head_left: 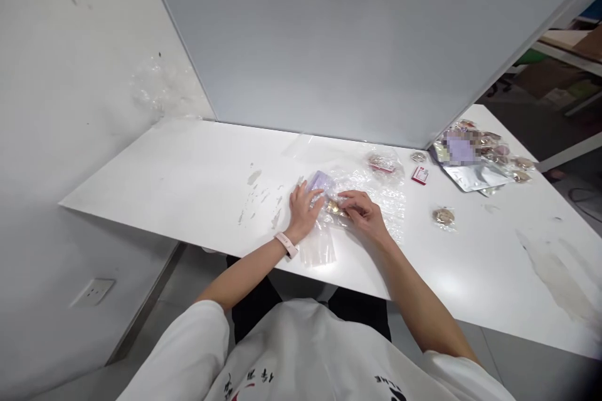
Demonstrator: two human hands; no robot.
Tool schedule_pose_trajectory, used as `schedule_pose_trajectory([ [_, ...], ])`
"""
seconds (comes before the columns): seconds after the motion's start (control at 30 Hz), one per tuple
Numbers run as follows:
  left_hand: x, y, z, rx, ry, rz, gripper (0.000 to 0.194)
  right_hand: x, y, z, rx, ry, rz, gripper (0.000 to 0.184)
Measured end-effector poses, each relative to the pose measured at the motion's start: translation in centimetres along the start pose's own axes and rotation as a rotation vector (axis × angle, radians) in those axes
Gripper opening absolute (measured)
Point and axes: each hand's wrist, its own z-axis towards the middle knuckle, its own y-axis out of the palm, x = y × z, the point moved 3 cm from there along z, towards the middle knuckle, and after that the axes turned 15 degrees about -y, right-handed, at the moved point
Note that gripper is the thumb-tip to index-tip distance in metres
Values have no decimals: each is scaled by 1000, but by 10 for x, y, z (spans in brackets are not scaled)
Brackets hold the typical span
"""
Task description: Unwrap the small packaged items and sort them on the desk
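My left hand (305,208), with a light band at the wrist, lies with fingers spread on clear plastic beside a purple packet (320,180). To its right, my right hand (365,212) has its fingers curled and pinched at the edge of a small gold-coloured item in clear wrap (335,207). Exactly what the gold item is cannot be made out. Under and around both hands spreads bubble wrap (391,200). A clear plastic bag (318,249) reaches toward the front edge of the table, below my left hand.
On the white table (197,169), a wrapped red-and-white item (382,163) sits behind my right hand. Further right are a small red-and-white box (420,175), a wrapped round brown item (443,217), and a silver pouch (477,177) by several wrapped pieces. A grey panel (320,44) stands behind.
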Motion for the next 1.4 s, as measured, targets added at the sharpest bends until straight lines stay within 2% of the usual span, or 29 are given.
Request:
schedule_pose_trajectory([
  [0.07,6,-10,15,80,-75,-12,41,-3,-2,-1,13,-54,26,23],
  [0.13,19,-16,36,109,-118,12,45,-9,-1,-2,5,-139,-20,26],
  [0.27,55,-11,87,-28,-178,11,54,-31,10,-8,-86,-346,-214,25],
  [0.43,85,16,135,-190,-386,-480,35,-46,46,-28,-398,-547,-355,64],
  [0.5,92,20,147,-215,-392,-579,25,-43,56,-32,-478,-561,-381,67],
  [0.57,99,16,156,-196,-355,-634,16,-35,61,-29,-513,-557,-390,63],
  [0.63,105,3,165,-174,-283,-729,11,-24,61,-22,-536,-560,-382,58],
  [0.7,112,-19,175,-166,-169,-863,12,-14,59,-11,-551,-565,-374,54],
  [0.83,127,-88,188,-103,89,-1042,25,2,56,6,-533,-542,-384,47],
  [0.9,132,-129,181,-43,192,-1028,29,5,56,9,-506,-526,-393,43],
  [0.97,131,-166,161,-2,277,-964,30,6,56,8,-478,-518,-400,41],
  [1.07,114,-199,111,3,335,-791,27,2,53,5,-387,-553,-419,36],
  [1.1,104,-204,92,1,335,-722,26,-2,49,5,-310,-582,-424,34],
  [1.17,81,-208,56,28,326,-582,25,-16,37,8,-61,-624,-432,33],
  [1.23,60,-210,24,124,334,-449,23,-37,22,14,203,-610,-446,50],
  [1.27,53,-211,9,189,355,-391,22,-50,17,19,286,-592,-453,65],
  [1.33,50,-213,-19,317,430,-293,20,-81,13,30,294,-587,-443,94],
  [1.4,58,-215,-47,396,528,-213,21,-114,21,42,187,-609,-354,111],
])
